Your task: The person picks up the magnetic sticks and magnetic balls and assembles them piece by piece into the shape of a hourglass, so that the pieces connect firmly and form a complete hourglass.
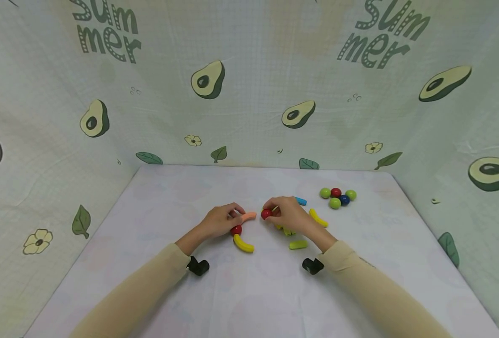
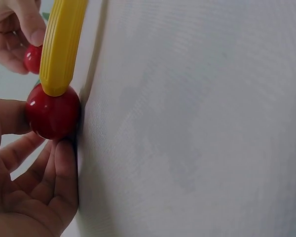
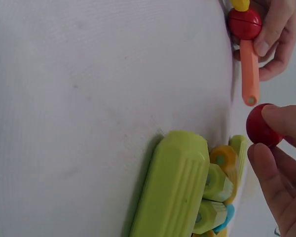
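Observation:
My left hand [image 1: 222, 220] grips a red ball [image 2: 53, 112] between thumb and fingers, low over the table. A yellow curved stick [image 1: 243, 244] and a salmon-pink stick [image 3: 249, 74] are joined to this ball on different sides. My right hand [image 1: 289, 213] pinches a second red ball [image 3: 262, 125] between thumb and fingertips. This ball is close to the free end of the pink stick, which has a small greenish disc in its tip. Right below the right hand lies a group of light green sticks [image 3: 214, 182], partly hidden by it in the head view.
A separate light green stick [image 1: 298, 244] lies near the right forearm. Beyond it are a yellow curved stick [image 1: 318, 218] and a blue stick [image 1: 301, 201]. Several balls, green, red and dark blue [image 1: 344, 200], sit together at the back right of the white table [image 1: 169, 188].

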`<control>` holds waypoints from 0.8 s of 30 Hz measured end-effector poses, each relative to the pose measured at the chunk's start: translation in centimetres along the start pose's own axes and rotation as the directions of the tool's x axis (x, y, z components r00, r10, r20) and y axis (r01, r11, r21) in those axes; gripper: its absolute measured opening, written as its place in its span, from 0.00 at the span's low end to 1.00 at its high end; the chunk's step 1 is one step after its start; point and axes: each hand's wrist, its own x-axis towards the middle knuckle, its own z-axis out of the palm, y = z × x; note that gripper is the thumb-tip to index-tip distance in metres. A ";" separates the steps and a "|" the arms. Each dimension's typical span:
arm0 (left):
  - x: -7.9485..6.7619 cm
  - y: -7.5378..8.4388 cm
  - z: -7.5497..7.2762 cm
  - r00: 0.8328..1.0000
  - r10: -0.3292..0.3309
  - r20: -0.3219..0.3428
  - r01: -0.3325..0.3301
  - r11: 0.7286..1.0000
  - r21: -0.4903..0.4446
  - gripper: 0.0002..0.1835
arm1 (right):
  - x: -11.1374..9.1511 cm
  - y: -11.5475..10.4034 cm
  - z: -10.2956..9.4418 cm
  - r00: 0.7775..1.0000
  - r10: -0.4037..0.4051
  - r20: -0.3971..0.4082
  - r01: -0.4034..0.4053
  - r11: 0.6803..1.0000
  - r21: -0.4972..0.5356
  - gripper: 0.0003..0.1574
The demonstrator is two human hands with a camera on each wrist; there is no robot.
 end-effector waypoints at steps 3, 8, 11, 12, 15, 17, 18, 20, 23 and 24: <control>-0.1 0.1 -0.1 1.000 -0.001 -0.001 0.000 1.000 -0.011 0.12 | 0.2 -0.2 0.5 1.000 0.004 0.012 -0.004 1.000 -0.004 0.18; -0.1 0.0 -0.1 1.000 0.003 0.001 -0.003 1.000 -0.023 0.12 | 0.5 -0.2 1.2 1.000 0.008 0.010 -0.008 1.000 -0.028 0.18; -0.1 0.0 -0.1 1.000 0.005 0.002 -0.005 0.999 -0.032 0.12 | 0.7 -0.3 1.4 1.000 0.016 0.009 -0.016 0.999 -0.032 0.18; -0.1 -0.1 -0.1 1.000 0.006 0.003 -0.006 0.999 -0.034 0.12 | 0.7 -0.2 1.5 1.000 0.019 0.009 -0.019 0.999 -0.031 0.18; 0.0 -0.1 -0.1 1.000 0.008 0.008 -0.008 0.999 -0.037 0.12 | 0.8 -0.3 1.6 1.000 0.022 0.008 -0.022 0.999 -0.025 0.17; 0.0 -0.2 -0.1 1.000 0.009 0.012 -0.008 0.999 -0.038 0.12 | 0.9 -0.4 1.8 1.000 0.021 0.009 -0.021 0.999 -0.027 0.17; 0.0 -0.2 -0.1 1.000 0.010 0.015 -0.010 0.999 -0.035 0.12 | 0.9 -0.4 1.8 1.000 0.022 0.010 -0.022 0.999 -0.029 0.17; 0.0 -0.2 -0.2 1.000 0.014 0.020 -0.013 0.999 -0.034 0.14 | 1.0 -0.4 1.9 1.000 0.025 0.012 -0.025 0.999 -0.034 0.17; 0.0 -0.1 -0.4 0.999 0.023 0.029 -0.022 1.000 -0.017 0.16 | 1.0 -0.4 2.0 1.000 0.027 0.014 -0.027 0.999 -0.035 0.17; 0.0 -0.1 -0.4 0.999 0.026 0.029 -0.026 1.000 -0.011 0.16 | 1.0 -0.4 2.0 1.000 0.027 0.014 -0.026 0.999 -0.032 0.17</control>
